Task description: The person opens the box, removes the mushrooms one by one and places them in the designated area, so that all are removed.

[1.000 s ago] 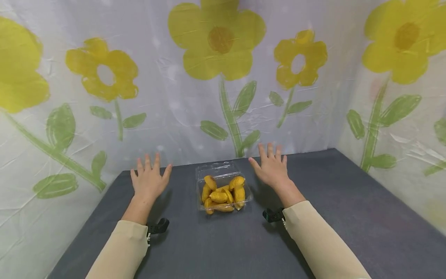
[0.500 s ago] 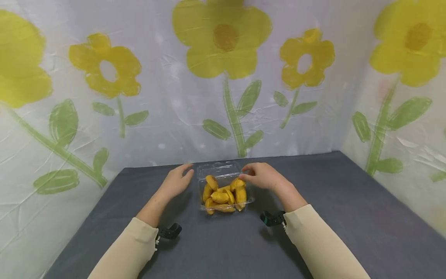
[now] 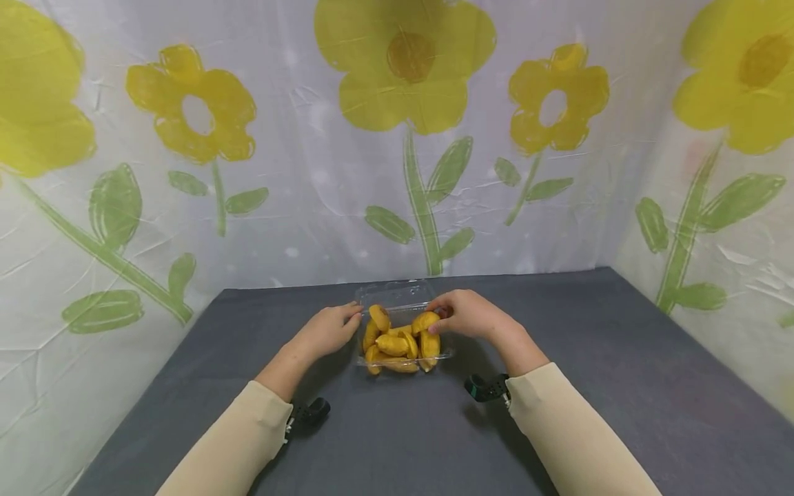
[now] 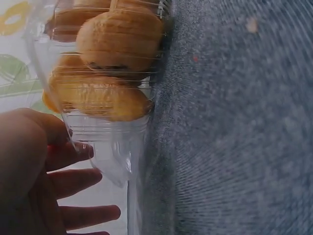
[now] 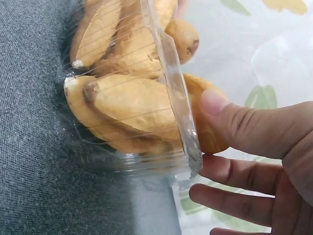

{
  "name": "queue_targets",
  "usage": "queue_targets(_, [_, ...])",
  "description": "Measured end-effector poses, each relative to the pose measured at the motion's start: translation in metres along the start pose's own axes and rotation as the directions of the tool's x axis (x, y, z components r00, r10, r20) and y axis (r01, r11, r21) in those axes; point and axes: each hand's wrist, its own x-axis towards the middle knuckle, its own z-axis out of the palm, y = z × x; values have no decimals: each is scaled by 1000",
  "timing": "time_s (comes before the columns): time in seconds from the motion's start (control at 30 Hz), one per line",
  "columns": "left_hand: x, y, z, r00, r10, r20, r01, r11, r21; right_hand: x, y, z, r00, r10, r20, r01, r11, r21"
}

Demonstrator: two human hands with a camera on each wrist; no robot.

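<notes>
The clear plastic container sits toward the far side of the dark grey desk, roughly midway across my head view, its lid folded back at the rear. I count several stubby yellow pieces piled inside, a few poking above the rim. On my right side, the right hand pinches the upper piece at the container's right edge, thumb on its near face and index finger around the far side, the other fingers spread apart just beside the rim. Over on the left, the left hand has its fingers mostly straight, thumb and index finger at the container's left rim; I can't tell whether they press on the plastic. Both arms wear beige sleeves. Behind the desk I see a pale sheet printed with yellow flowers.
</notes>
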Motion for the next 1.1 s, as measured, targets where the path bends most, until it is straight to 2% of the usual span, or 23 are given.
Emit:
queue_targets(0.43, [0,2,1,1000,-19,-24,21,996,82,0,-8,2,999,-40,-4,40,998,-40])
queue_targets(0.8, [1,4,2,1000,-1,-22,3,995,97,-7,-16,-11,986,-55,-157,32,989,-146])
queue_targets(1.1, [2,1,2,1000,0,-13,2,994,110,-11,-21,-19,983,-59,-174,37,991,-130])
